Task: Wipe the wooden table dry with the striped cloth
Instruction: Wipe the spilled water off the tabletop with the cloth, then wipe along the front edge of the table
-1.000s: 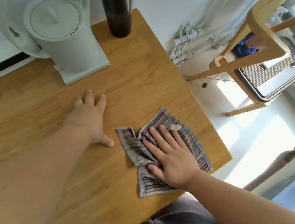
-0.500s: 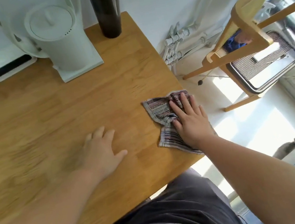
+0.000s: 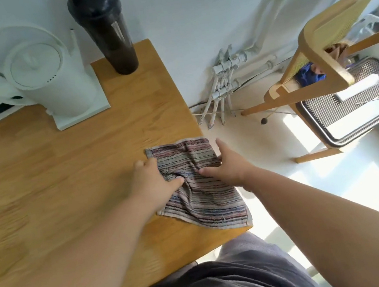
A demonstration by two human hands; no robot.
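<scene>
Half a second ago only my right hand [image 3: 231,165] was on the striped cloth [image 3: 197,187], pressing it flat near the right edge, while my left hand [image 3: 155,180] lay spread on bare wood well to the left. Now my left hand has come across and both hands are on the cloth. The cloth itself is bunched up between them instead of lying flat under one palm.

My left hand sits on the cloth's left side, knuckles up, thumb reaching right into a fold at the middle; its fingers [image 3: 140,164] curl around the upper left edge, closed on the fabric. My right hand is on the cloth's right side at the tabletop [image 3: 63,177] edge, thumb pointing left toward my other thumb, one finger stretched up along the cloth's right border. Its other fingers are hidden under the palm, so I cannot tell whether they pinch the fabric or just press it.

The cloth lies at the right edge of the tabletop, its lower corner hanging slightly past the near right corner. The white kettle [image 3: 51,76] and dark bottle [image 3: 112,36] stand at the back, well apart from it.
</scene>
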